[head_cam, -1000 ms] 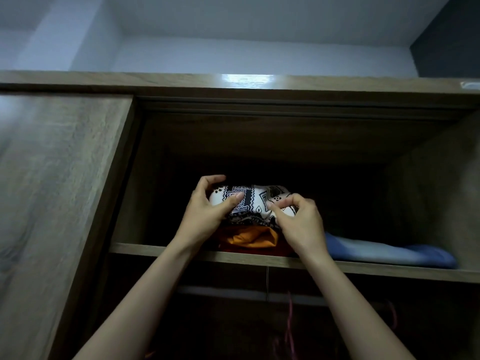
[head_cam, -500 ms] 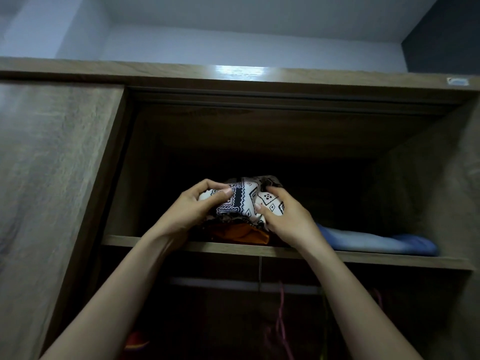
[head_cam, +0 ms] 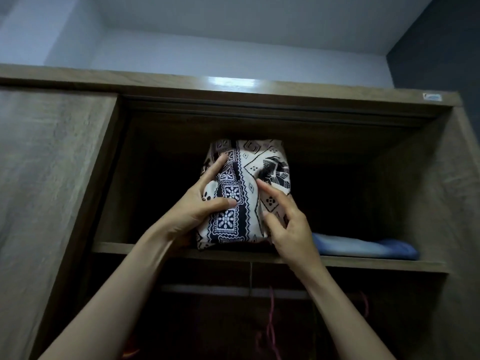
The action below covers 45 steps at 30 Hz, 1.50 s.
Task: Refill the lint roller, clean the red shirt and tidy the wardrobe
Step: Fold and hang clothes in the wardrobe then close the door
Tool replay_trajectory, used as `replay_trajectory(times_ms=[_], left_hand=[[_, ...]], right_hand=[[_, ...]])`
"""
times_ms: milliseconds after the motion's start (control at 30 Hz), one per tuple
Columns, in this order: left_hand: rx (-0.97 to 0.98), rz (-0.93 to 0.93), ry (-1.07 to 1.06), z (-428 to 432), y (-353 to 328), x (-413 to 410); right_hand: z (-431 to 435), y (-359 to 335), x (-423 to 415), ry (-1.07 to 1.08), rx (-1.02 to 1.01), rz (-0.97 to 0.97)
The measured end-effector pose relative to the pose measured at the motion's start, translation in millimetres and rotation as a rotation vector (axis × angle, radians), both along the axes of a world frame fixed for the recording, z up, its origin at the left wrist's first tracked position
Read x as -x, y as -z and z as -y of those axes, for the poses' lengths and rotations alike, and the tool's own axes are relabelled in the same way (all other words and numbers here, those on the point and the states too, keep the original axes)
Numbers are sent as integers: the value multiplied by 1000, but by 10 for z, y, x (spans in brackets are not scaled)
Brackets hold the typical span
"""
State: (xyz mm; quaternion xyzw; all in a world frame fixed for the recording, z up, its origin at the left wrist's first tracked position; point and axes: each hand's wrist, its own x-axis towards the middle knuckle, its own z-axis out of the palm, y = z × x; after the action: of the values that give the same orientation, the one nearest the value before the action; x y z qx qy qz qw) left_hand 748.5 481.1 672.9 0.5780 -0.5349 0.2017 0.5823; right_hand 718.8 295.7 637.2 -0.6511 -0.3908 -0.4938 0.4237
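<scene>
A folded white cloth with a black pattern (head_cam: 248, 178) is raised on end above the wardrobe's top shelf (head_cam: 363, 263). My left hand (head_cam: 200, 206) grips its left side, thumb across the front and fingers behind. My right hand (head_cam: 283, 219) holds its right lower edge, fingertips pressed into a fold. The clothes that lay under it are hidden behind the cloth and my hands. No lint roller or red shirt shows.
A folded blue garment (head_cam: 363, 246) lies on the shelf to the right. The sliding wardrobe door (head_cam: 46, 190) covers the left. Below the shelf runs a hanging rail (head_cam: 207, 289) with pink hangers (head_cam: 271, 328) in the dark.
Both hands have lifted the patterned cloth off the orange garment and tipped it upright, closer to the camera. The orange garment is no longer in sight.
</scene>
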Motion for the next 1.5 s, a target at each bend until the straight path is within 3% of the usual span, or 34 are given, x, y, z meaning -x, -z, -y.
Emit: replay_trajectory(times_ms=[67, 167, 400, 667, 900, 1100, 1233, 1333, 1500], left_hand=[[17, 78, -18, 120, 3, 101], [61, 176, -43, 366, -13, 254], [-15, 175, 38, 1021, -62, 257], [-50, -68, 205, 1923, -271, 80], [-189, -109, -49, 2032, -372, -185], [-378, 70, -434, 1924, -253, -242], [-498, 165, -671, 1898, -143, -229], [-520, 249, -802, 1861, 44, -154], [-579, 410, -882, 1671, 265, -74]], right_hand=[[58, 0, 61, -67, -42, 17], [238, 6, 167, 25, -76, 94], [939, 14, 409, 168, -110, 129], [1837, -213, 394, 359, -54, -33], [2035, -344, 203, 601, 117, -201], [2079, -230, 16, 664, 278, -459], [2088, -212, 48, 870, 326, -608], [2029, -124, 151, 1030, 346, -608], [2007, 85, 283, 1056, 390, -517]])
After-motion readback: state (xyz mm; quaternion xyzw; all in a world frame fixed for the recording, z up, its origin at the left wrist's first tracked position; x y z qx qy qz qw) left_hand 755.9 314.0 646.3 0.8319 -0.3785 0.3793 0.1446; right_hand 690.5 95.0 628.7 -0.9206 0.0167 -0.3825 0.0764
